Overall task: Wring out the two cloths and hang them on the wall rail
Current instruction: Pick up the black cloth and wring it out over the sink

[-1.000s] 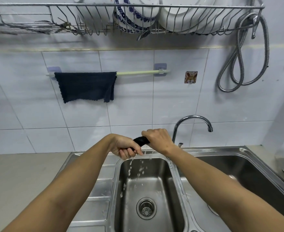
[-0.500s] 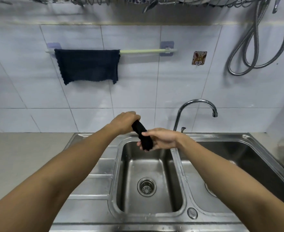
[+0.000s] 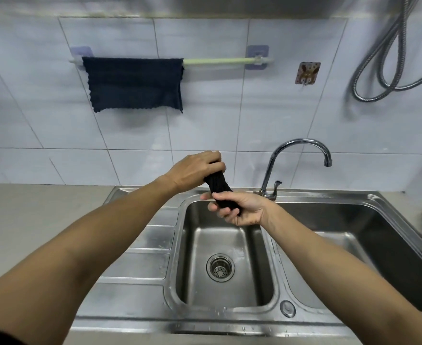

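Note:
A dark cloth (image 3: 218, 189), twisted into a tight roll, is held over the back rim of the small sink basin (image 3: 200, 247). My left hand (image 3: 196, 170) grips its upper end and my right hand (image 3: 239, 207) grips its lower end. A second dark blue cloth (image 3: 135, 83) hangs spread out over the left part of the pale green wall rail (image 3: 220, 61). The right part of the rail is bare.
A chrome tap (image 3: 297, 155) stands just right of my hands, its spout over the large right basin (image 3: 379, 227). A ribbed drainboard (image 3: 142, 245) lies left of the small basin. A metal hose (image 3: 384, 70) hangs on the tiled wall at right, next to a small hook (image 3: 307, 73).
A second ago both hands wrung the cloth level and water dripped into the basin. Now the roll is tilted, left hand higher, right hand lower, and no drips show. The view tilted down.

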